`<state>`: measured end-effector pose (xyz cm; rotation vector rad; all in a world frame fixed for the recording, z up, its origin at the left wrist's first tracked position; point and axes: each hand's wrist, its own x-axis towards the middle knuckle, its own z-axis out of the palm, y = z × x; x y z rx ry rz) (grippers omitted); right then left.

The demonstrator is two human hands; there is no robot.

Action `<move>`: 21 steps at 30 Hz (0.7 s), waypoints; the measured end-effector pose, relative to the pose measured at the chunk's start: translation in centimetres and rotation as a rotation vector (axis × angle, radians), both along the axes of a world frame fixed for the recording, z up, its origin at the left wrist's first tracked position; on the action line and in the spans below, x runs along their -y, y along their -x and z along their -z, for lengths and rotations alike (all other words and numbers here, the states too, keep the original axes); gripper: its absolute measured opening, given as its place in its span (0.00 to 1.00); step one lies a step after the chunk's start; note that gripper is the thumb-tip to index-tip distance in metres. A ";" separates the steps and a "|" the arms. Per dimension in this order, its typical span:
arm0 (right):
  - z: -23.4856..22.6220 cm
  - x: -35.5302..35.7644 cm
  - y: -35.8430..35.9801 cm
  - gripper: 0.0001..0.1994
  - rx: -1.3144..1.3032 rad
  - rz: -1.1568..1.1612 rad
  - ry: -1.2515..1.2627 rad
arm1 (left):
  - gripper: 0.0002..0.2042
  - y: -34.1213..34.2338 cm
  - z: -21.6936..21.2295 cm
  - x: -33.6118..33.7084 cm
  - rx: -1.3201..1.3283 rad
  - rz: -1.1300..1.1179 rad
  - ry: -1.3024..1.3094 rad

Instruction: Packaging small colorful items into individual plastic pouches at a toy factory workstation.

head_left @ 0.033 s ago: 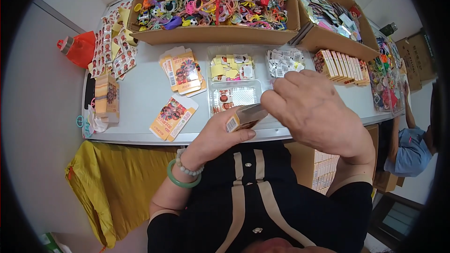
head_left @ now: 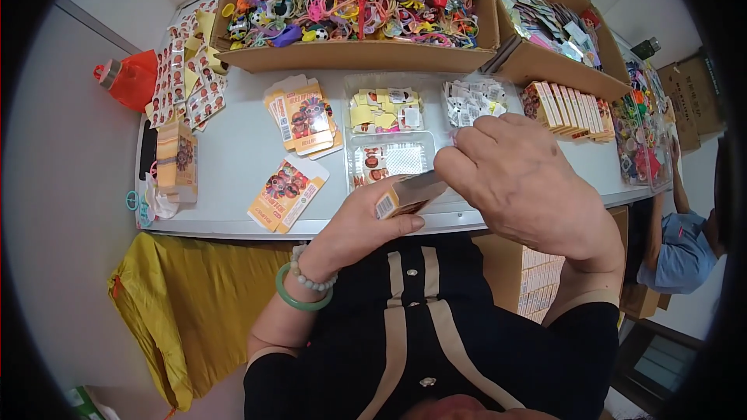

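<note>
A small orange cardboard box (head_left: 397, 201) is in my left hand (head_left: 364, 214), fingers and thumb wrapped round its sides, above the table's front edge. Its dark grey end tilts up toward the right. My right hand (head_left: 510, 171) is closed at that end, its knuckles upward. The right fingertips are hidden, so what they pinch does not show. Left of my hands lie flat printed cartons (head_left: 286, 193), with a loose pile of more flat cartons (head_left: 307, 118) behind. A clear divided tray (head_left: 389, 138) behind the box holds yellow-backed labels, sticker pieces and small white packets (head_left: 475, 103).
Across the back stand a big cardboard box of colourful small toys (head_left: 354, 58) and another of flat packets (head_left: 572, 78). Filled cartons (head_left: 564, 111) stand in a row at right. Sticker sheets (head_left: 187, 82), a red bottle (head_left: 131, 82) and bundled cartons (head_left: 177, 163) are at left. A co-worker (head_left: 685, 241) is far right.
</note>
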<state>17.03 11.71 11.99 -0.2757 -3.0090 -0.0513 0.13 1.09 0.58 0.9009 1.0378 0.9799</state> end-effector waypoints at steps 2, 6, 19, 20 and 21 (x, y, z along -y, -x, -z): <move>0.2 0.1 0.0 0.09 0.039 0.018 -0.021 | 0.16 -0.3 -0.2 -0.1 -0.096 0.050 -0.015; 0.6 1.1 0.6 0.07 0.142 -0.023 -0.071 | 0.18 -0.4 -0.1 -0.2 -0.076 0.032 0.017; -0.6 -0.2 1.4 0.07 0.135 -0.073 0.018 | 0.18 0.7 0.5 0.0 -0.171 0.107 -0.075; -0.6 -0.1 1.5 0.07 0.137 -0.077 0.021 | 0.18 0.8 0.7 0.0 -0.164 0.123 -0.077; -0.5 0.1 1.6 0.07 0.149 -0.052 0.011 | 0.18 0.9 0.9 0.1 -0.158 0.139 -0.079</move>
